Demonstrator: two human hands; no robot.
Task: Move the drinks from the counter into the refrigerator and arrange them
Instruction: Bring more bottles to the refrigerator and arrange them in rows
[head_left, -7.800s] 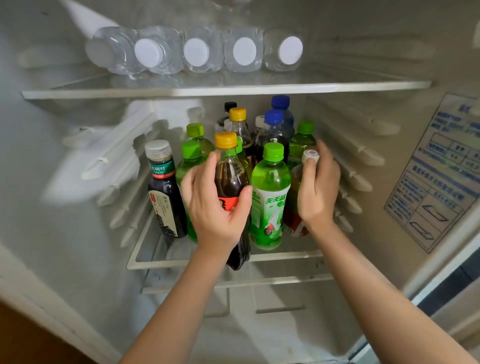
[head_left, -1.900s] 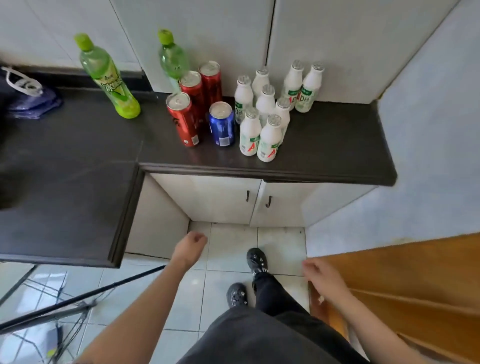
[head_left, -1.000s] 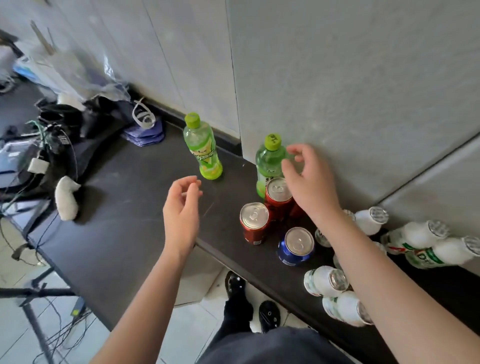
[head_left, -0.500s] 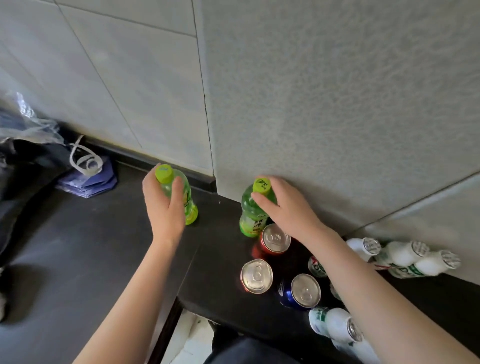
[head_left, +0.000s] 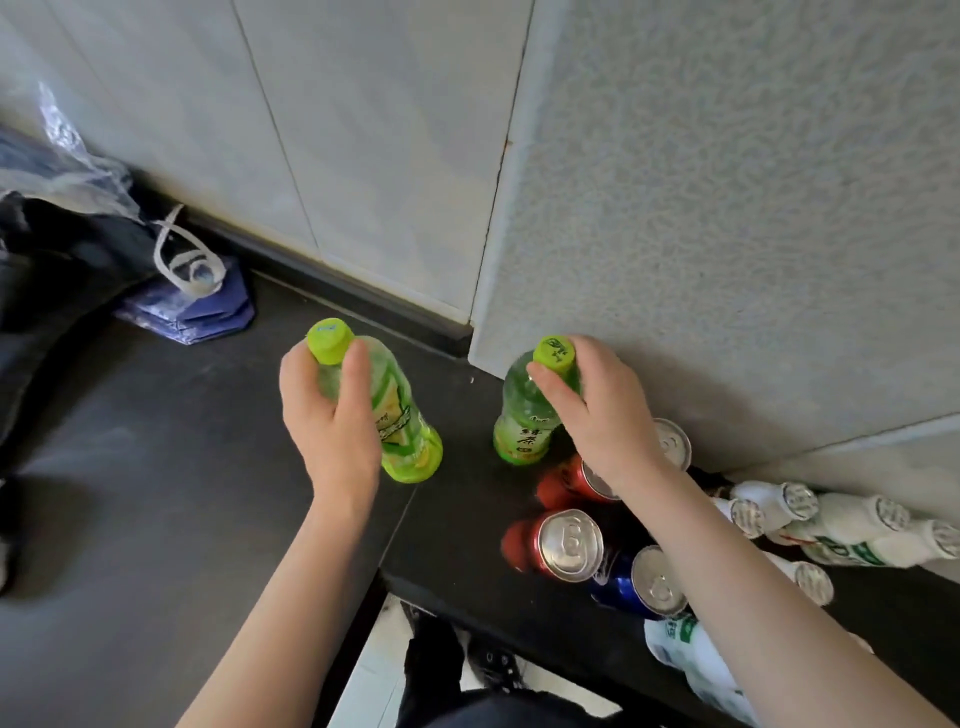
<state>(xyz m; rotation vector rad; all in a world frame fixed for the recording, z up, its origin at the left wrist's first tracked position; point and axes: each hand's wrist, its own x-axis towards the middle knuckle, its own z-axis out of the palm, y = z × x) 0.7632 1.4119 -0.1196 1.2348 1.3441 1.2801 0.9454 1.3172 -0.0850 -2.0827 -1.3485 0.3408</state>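
Black counter (head_left: 156, 493), grey wall (head_left: 727, 234); left hand (head_left: 332, 421) grips 1 green bottle (head_left: 405, 436), right hand (head_left: 602, 410) the other bottle (head_left: 522, 415).

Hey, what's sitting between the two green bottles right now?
Only bare dark counter lies between the left green bottle and the right green bottle, as the head view shows.

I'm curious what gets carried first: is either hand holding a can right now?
No, the left hand grips the left green bottle, the right hand grips the right green bottle, and the cans stand on the counter.
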